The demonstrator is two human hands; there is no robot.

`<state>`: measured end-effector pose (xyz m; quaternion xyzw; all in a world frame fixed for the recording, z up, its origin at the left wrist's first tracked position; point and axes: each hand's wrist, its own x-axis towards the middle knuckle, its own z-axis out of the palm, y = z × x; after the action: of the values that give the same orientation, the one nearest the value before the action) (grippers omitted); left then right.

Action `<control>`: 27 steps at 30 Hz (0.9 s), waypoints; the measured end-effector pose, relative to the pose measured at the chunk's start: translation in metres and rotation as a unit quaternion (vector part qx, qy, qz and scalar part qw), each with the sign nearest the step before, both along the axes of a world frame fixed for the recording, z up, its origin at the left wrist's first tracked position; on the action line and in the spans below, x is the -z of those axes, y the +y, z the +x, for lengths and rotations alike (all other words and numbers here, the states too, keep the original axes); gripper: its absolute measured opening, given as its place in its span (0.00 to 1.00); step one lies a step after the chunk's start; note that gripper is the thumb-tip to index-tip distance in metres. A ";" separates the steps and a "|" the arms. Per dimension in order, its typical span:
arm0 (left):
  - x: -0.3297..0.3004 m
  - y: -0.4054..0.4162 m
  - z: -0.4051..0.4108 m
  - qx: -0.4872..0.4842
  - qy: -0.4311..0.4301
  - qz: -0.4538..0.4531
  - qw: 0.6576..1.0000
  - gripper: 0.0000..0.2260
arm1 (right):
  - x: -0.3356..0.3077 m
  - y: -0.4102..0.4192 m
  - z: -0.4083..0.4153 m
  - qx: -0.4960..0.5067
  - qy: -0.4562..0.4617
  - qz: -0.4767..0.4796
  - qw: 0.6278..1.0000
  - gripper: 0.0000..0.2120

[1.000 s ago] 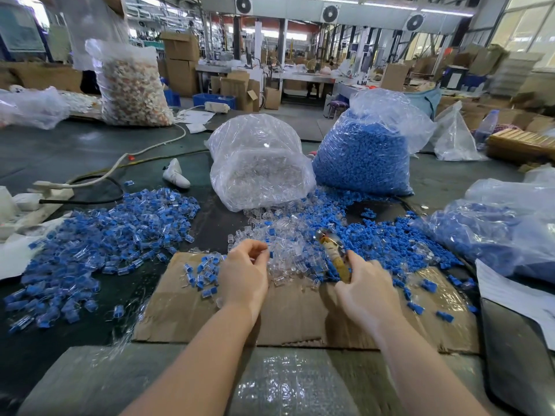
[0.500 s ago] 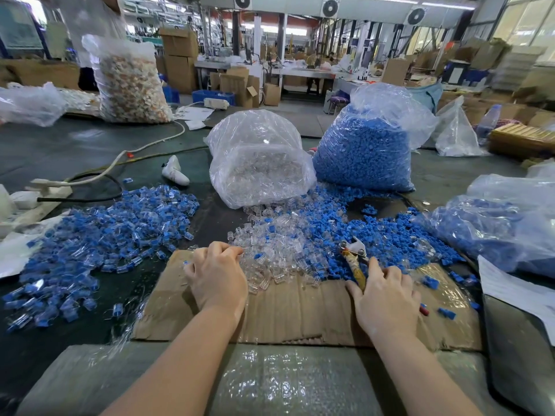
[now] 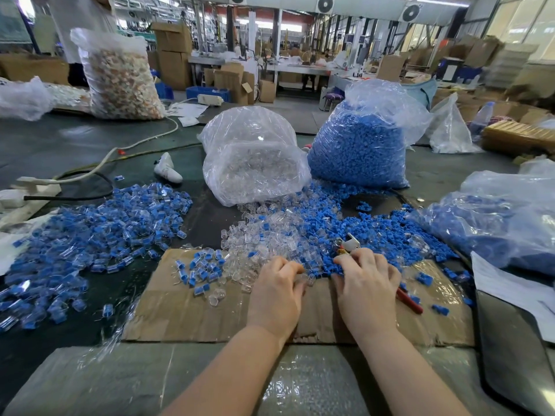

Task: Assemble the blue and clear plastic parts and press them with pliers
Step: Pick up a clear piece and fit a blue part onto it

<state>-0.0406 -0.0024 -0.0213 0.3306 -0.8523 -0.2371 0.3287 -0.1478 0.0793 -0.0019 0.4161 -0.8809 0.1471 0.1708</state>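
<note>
- Two hands work at the far edge of the cardboard (image 3: pixel 192 313): the left hand (image 3: pixel 277 291) curls its fingers into the clear parts (image 3: pixel 255 235), likely picking one; whether it grips anything, I cannot tell.
- Right hand (image 3: pixel 368 283) holds the pliers (image 3: pixel 348 246), nose poking beyond the fingers, red handle trailing right of the palm, kept ready for pressing, while fingertips dig into the blue parts (image 3: pixel 324 223) just beyond the cardboard.
- Finished pieces (image 3: pixel 90 232) lie left of the cardboard.
- Against half a second ago, the left hand has moved right, close beside the right hand.
</note>
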 end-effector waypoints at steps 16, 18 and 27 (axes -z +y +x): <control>-0.002 0.000 0.006 -0.029 0.057 0.040 0.997 0.08 | 0.005 -0.018 0.007 -0.015 0.015 0.003 1.000 0.07; -0.003 0.000 0.007 -0.027 0.064 0.049 0.996 0.07 | 0.005 -0.016 0.010 -0.021 0.000 -0.048 0.999 0.07; -0.003 0.001 0.010 -0.011 0.105 0.150 0.983 0.07 | 0.017 -0.011 0.020 -0.104 -0.112 -0.153 0.976 0.03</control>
<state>-0.0310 -0.0014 -0.0184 0.3588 -0.7640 -0.3923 0.3657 -0.1281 0.0686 -0.0185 0.4549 -0.8137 0.3427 0.1162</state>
